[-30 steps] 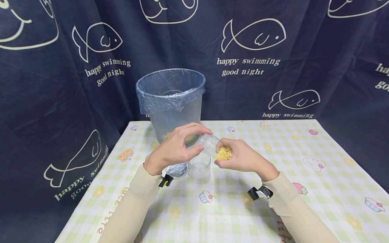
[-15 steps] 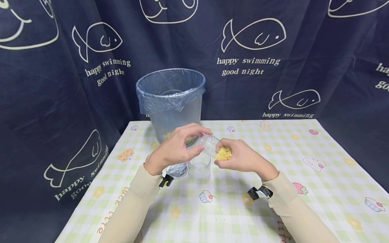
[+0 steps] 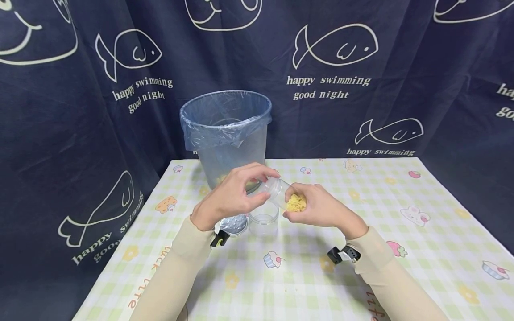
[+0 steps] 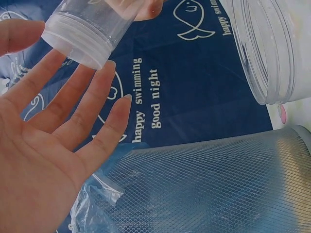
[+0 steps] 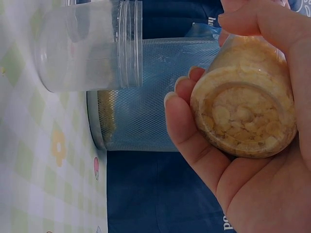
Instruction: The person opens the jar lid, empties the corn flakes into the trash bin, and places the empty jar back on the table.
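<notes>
In the head view a small clear plastic jar [image 3: 281,191] is tilted above the table, between both hands. Yellow flakes [image 3: 296,203] are gathered at its lower, right end. My right hand [image 3: 315,205] grips that end, its fingers and thumb wrapped around the jar; the round base [image 5: 245,116] shows in the right wrist view. My left hand [image 3: 234,189] pinches the upper, ringed translucent end [image 4: 77,41] between thumb and fingertips. Below the hands a second clear jar [image 3: 263,225] stands upright. A silver dimpled disc [image 3: 234,224] lies beside it, partly hidden by the left wrist.
A mesh bin [image 3: 233,156] with a blue bag [image 3: 225,131] over its rim stands at the back left, close behind my left hand. Checked cloth [image 3: 305,285] covers the table. A dark blue curtain [image 3: 321,120] hangs behind.
</notes>
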`<action>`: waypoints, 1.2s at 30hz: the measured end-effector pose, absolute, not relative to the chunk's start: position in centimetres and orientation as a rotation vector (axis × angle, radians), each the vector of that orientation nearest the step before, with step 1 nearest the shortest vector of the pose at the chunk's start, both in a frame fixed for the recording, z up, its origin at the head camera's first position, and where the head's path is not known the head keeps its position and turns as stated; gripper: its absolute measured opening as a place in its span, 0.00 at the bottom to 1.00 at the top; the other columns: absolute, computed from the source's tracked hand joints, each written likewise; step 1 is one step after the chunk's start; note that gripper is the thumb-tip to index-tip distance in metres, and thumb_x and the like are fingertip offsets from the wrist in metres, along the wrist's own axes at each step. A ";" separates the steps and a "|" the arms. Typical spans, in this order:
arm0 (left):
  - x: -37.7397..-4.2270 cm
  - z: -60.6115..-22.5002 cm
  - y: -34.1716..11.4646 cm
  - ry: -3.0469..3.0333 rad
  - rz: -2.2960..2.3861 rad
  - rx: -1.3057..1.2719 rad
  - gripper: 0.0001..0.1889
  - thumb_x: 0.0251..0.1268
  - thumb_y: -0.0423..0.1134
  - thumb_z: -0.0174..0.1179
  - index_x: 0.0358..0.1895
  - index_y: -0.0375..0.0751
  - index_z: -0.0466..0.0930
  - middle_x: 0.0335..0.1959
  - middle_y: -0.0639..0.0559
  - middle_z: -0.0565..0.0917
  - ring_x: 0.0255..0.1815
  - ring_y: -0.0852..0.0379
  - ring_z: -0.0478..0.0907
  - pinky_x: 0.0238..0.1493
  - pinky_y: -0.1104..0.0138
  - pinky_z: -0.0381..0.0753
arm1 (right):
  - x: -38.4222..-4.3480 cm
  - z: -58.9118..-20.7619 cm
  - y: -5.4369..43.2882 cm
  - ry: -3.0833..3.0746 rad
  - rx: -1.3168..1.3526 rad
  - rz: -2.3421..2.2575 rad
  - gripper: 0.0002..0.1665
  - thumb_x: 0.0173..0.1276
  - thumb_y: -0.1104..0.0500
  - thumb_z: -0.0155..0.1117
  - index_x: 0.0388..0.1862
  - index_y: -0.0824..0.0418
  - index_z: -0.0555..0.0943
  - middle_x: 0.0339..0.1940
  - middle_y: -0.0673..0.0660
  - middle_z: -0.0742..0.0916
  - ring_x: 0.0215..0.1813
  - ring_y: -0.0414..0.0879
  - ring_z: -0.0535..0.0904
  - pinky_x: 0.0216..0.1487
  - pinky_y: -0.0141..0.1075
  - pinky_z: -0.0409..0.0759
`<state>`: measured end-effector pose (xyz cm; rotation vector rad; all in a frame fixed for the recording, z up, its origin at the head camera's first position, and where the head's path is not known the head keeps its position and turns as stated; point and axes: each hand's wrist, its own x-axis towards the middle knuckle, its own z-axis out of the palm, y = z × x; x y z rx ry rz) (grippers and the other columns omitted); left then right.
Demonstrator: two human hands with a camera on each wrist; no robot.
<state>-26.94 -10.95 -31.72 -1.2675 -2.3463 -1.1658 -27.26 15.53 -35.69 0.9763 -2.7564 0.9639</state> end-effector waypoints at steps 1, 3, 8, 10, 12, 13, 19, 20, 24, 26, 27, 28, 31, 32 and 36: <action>-26.9 -31.7 -10.9 -2.347 -1.164 -1.265 0.22 0.63 0.37 0.67 0.61 0.51 0.83 0.54 0.61 0.84 0.51 0.61 0.80 0.59 0.64 0.81 | -27.3 -35.7 15.5 -2.757 0.977 0.963 0.18 0.55 0.48 0.78 0.41 0.49 0.81 0.22 0.44 0.78 0.21 0.40 0.74 0.23 0.33 0.73; -27.0 -31.7 -10.9 -2.348 -1.162 -1.264 0.21 0.63 0.38 0.67 0.61 0.50 0.83 0.54 0.61 0.84 0.50 0.61 0.80 0.59 0.64 0.81 | -27.3 -35.7 15.5 -2.759 0.978 0.960 0.18 0.55 0.48 0.78 0.41 0.50 0.81 0.22 0.44 0.78 0.21 0.39 0.74 0.23 0.33 0.73; -27.1 -31.8 -10.9 -2.347 -1.160 -1.268 0.21 0.64 0.38 0.67 0.61 0.48 0.83 0.54 0.61 0.84 0.49 0.58 0.81 0.57 0.64 0.82 | -27.3 -35.7 15.5 -2.762 0.978 0.963 0.19 0.55 0.49 0.78 0.42 0.52 0.82 0.22 0.44 0.78 0.21 0.40 0.74 0.24 0.33 0.72; -27.1 -31.9 -10.9 -2.350 -1.159 -1.264 0.21 0.64 0.38 0.67 0.61 0.48 0.83 0.54 0.62 0.84 0.49 0.58 0.81 0.57 0.64 0.82 | -27.3 -35.7 15.5 -2.763 0.977 0.967 0.19 0.55 0.49 0.78 0.42 0.52 0.82 0.22 0.44 0.78 0.21 0.40 0.73 0.23 0.33 0.72; -27.1 -31.9 -10.9 -2.355 -1.159 -1.259 0.21 0.64 0.38 0.67 0.61 0.47 0.83 0.54 0.62 0.84 0.49 0.59 0.81 0.56 0.64 0.83 | -27.3 -35.7 15.5 -2.765 0.977 0.970 0.19 0.55 0.49 0.78 0.42 0.52 0.82 0.22 0.44 0.78 0.21 0.40 0.74 0.23 0.33 0.73; -27.1 -31.9 -10.9 -2.357 -1.159 -1.257 0.21 0.64 0.39 0.67 0.61 0.47 0.83 0.54 0.62 0.84 0.48 0.59 0.81 0.56 0.64 0.83 | -27.3 -35.7 15.5 -2.765 0.978 0.971 0.19 0.55 0.49 0.78 0.42 0.52 0.82 0.22 0.44 0.78 0.21 0.40 0.74 0.23 0.33 0.73; -27.1 -31.9 -10.8 -2.356 -1.162 -1.255 0.20 0.65 0.40 0.67 0.61 0.48 0.83 0.54 0.61 0.84 0.48 0.53 0.83 0.55 0.64 0.83 | -27.3 -35.7 15.5 -2.764 0.979 0.965 0.19 0.55 0.49 0.78 0.42 0.52 0.81 0.22 0.44 0.78 0.21 0.39 0.74 0.23 0.33 0.73; -27.1 -31.9 -10.8 -2.356 -1.161 -1.253 0.20 0.66 0.40 0.67 0.61 0.49 0.83 0.54 0.62 0.84 0.48 0.53 0.83 0.55 0.64 0.83 | -27.3 -35.7 15.5 -2.764 0.978 0.965 0.19 0.55 0.49 0.78 0.42 0.52 0.81 0.22 0.44 0.78 0.21 0.39 0.74 0.23 0.33 0.73; -27.1 -31.8 -10.8 -2.364 -1.153 -1.239 0.19 0.66 0.40 0.67 0.60 0.52 0.83 0.53 0.63 0.84 0.47 0.61 0.82 0.55 0.65 0.83 | -27.2 -35.7 15.5 -2.767 0.977 0.970 0.19 0.56 0.49 0.78 0.42 0.52 0.81 0.23 0.44 0.79 0.21 0.40 0.74 0.23 0.33 0.73; -27.1 -31.8 -10.8 -2.367 -1.153 -1.236 0.19 0.66 0.40 0.67 0.60 0.52 0.83 0.53 0.63 0.84 0.47 0.63 0.81 0.55 0.65 0.83 | -27.2 -35.6 15.5 -2.766 0.977 0.970 0.19 0.55 0.49 0.78 0.42 0.51 0.81 0.23 0.44 0.79 0.21 0.40 0.74 0.24 0.33 0.73; -27.1 -31.8 -10.8 -2.369 -1.156 -1.234 0.19 0.66 0.40 0.67 0.60 0.52 0.83 0.53 0.63 0.84 0.47 0.64 0.81 0.55 0.65 0.83 | -27.2 -35.6 15.5 -2.766 0.978 0.970 0.19 0.55 0.49 0.78 0.42 0.51 0.81 0.23 0.44 0.79 0.21 0.40 0.74 0.24 0.33 0.73; -27.1 -31.8 -10.8 -2.371 -1.161 -1.234 0.19 0.66 0.41 0.67 0.60 0.52 0.83 0.54 0.63 0.84 0.47 0.64 0.81 0.55 0.65 0.83 | -27.2 -35.6 15.5 -2.765 0.978 0.969 0.19 0.55 0.49 0.78 0.42 0.50 0.81 0.23 0.44 0.79 0.21 0.40 0.74 0.24 0.33 0.73; -27.0 -31.8 -10.8 -2.376 -1.168 -1.229 0.19 0.67 0.41 0.67 0.60 0.52 0.82 0.53 0.62 0.84 0.47 0.64 0.81 0.55 0.65 0.83 | -27.2 -35.7 15.5 -2.761 0.982 0.968 0.19 0.55 0.49 0.78 0.42 0.50 0.81 0.23 0.44 0.79 0.21 0.40 0.74 0.24 0.33 0.73; -27.0 -31.8 -10.8 -2.378 -1.170 -1.228 0.19 0.67 0.41 0.66 0.60 0.52 0.82 0.53 0.62 0.84 0.47 0.63 0.81 0.55 0.65 0.83 | -27.2 -35.7 15.5 -2.759 0.983 0.968 0.18 0.55 0.49 0.78 0.41 0.49 0.81 0.23 0.44 0.79 0.22 0.40 0.75 0.24 0.33 0.74; -27.0 -31.8 -10.8 -2.380 -1.175 -1.225 0.19 0.67 0.42 0.66 0.61 0.51 0.82 0.53 0.62 0.84 0.47 0.57 0.83 0.55 0.66 0.83 | -27.2 -35.7 15.5 -2.754 0.982 0.970 0.18 0.55 0.49 0.79 0.41 0.46 0.80 0.23 0.44 0.79 0.22 0.40 0.75 0.24 0.33 0.74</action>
